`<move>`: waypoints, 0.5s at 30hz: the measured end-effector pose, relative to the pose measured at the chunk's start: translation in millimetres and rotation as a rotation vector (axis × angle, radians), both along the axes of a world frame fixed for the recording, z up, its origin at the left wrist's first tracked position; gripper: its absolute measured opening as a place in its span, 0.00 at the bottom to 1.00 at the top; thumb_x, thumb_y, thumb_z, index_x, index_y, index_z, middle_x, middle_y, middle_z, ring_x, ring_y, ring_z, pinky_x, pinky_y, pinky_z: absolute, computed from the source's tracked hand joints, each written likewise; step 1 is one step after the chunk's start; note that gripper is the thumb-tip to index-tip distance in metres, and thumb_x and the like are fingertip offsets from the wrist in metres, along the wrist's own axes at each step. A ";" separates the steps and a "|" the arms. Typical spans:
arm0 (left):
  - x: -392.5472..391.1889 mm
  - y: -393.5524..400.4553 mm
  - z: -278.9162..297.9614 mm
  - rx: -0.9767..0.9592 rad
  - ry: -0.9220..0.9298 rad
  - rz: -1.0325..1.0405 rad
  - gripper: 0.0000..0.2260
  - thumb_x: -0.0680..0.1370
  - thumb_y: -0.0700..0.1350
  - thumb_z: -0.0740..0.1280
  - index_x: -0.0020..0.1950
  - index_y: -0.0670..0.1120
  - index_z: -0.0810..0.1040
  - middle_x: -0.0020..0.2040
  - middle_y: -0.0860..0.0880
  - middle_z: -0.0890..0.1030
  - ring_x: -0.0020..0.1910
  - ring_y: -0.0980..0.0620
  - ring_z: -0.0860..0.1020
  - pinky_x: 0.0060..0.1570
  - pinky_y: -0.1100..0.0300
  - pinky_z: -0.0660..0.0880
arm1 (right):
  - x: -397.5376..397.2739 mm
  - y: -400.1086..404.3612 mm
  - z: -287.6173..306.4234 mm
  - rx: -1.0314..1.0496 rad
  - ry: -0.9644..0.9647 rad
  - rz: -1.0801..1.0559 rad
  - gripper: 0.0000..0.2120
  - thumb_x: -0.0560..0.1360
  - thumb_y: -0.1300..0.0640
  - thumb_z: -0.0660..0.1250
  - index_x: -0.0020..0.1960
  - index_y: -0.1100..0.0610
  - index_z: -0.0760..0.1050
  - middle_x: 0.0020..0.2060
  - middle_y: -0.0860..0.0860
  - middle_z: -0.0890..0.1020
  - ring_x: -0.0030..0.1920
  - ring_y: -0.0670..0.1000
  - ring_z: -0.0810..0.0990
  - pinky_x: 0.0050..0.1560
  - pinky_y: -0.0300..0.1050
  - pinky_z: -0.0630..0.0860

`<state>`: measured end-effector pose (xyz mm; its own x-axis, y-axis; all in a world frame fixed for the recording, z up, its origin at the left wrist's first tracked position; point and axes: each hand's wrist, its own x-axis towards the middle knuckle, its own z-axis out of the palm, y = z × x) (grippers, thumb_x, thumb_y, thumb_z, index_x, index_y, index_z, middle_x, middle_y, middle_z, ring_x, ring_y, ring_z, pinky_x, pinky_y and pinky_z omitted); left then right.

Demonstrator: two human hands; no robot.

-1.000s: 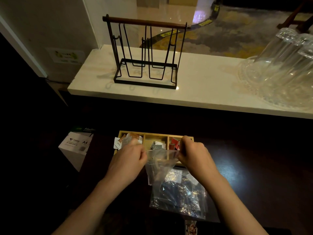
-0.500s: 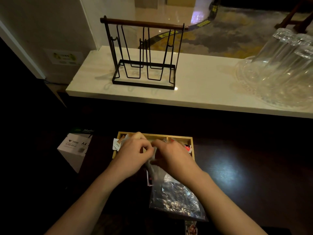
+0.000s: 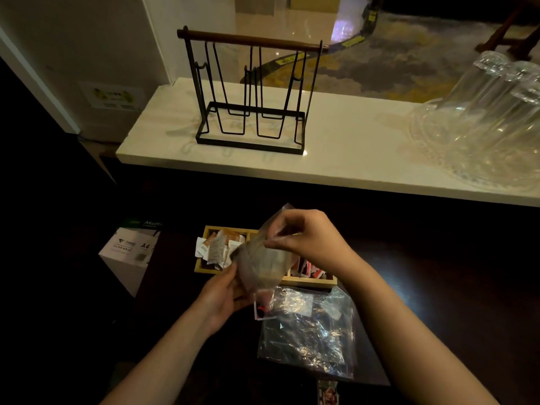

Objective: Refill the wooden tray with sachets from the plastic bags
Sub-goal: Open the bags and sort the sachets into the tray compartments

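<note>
Single head-worn wide-angle view, facing forward and down, close over the dark table (image 3: 438, 273), counter (image 3: 350, 147) beyond

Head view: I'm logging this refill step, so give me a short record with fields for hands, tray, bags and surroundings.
left hand: grips the lower end of the small plastic bag
right hand: pinches that bag's upper end
small plastic bag: held tilted above the wooden tray
tray contents: white and orange sachets left, red ones right; middle hidden
second bag: lies flat on the dark table, nearer the person
ledge: wire rack, glassware
</note>
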<state>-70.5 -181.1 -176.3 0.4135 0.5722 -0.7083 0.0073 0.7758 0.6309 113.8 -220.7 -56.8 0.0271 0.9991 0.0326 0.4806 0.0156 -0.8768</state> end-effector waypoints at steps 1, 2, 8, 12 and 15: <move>0.9 1.8 -0.1 0.046 0.021 0.045 0.13 0.81 0.51 0.55 0.58 0.48 0.76 0.53 0.44 0.83 0.50 0.45 0.81 0.41 0.51 0.77 | 3.4 -0.1 -1.4 -0.013 0.016 -0.001 0.08 0.69 0.59 0.74 0.39 0.48 0.78 0.36 0.43 0.81 0.40 0.39 0.80 0.44 0.33 0.77; 2.2 3.5 -0.6 0.105 0.058 0.070 0.11 0.81 0.49 0.56 0.56 0.49 0.76 0.52 0.45 0.83 0.49 0.46 0.81 0.40 0.52 0.77 | 6.9 -0.4 -3.0 -0.024 0.032 -0.010 0.08 0.69 0.58 0.74 0.39 0.47 0.78 0.36 0.43 0.81 0.40 0.38 0.80 0.42 0.33 0.77; -0.1 17.1 5.0 0.542 0.389 0.048 0.13 0.82 0.46 0.55 0.48 0.45 0.77 0.46 0.46 0.80 0.45 0.50 0.80 0.40 0.60 0.76 | 27.3 -0.4 -20.5 -0.105 0.033 -0.109 0.02 0.72 0.52 0.71 0.44 0.48 0.80 0.39 0.46 0.82 0.42 0.45 0.81 0.43 0.39 0.77; -7.5 29.9 9.2 0.744 0.508 0.094 0.16 0.82 0.47 0.54 0.48 0.38 0.76 0.41 0.41 0.80 0.40 0.46 0.79 0.37 0.54 0.74 | 37.5 -1.3 -34.2 -0.189 0.076 -0.159 0.05 0.73 0.56 0.70 0.47 0.48 0.80 0.42 0.47 0.82 0.45 0.46 0.81 0.48 0.42 0.80; -13.1 36.6 9.8 0.830 0.557 0.092 0.16 0.82 0.46 0.54 0.43 0.39 0.74 0.38 0.43 0.78 0.35 0.48 0.77 0.33 0.58 0.71 | 41.2 -3.1 -46.0 -0.222 0.078 -0.172 0.08 0.72 0.58 0.71 0.49 0.49 0.80 0.46 0.46 0.82 0.48 0.44 0.80 0.50 0.41 0.79</move>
<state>-83.6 -144.5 -166.6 0.0735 0.9860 -0.1497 0.4283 0.1043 0.8976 155.0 -223.7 -102.8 0.1904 0.9622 -0.1949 0.3906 -0.2564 -0.8842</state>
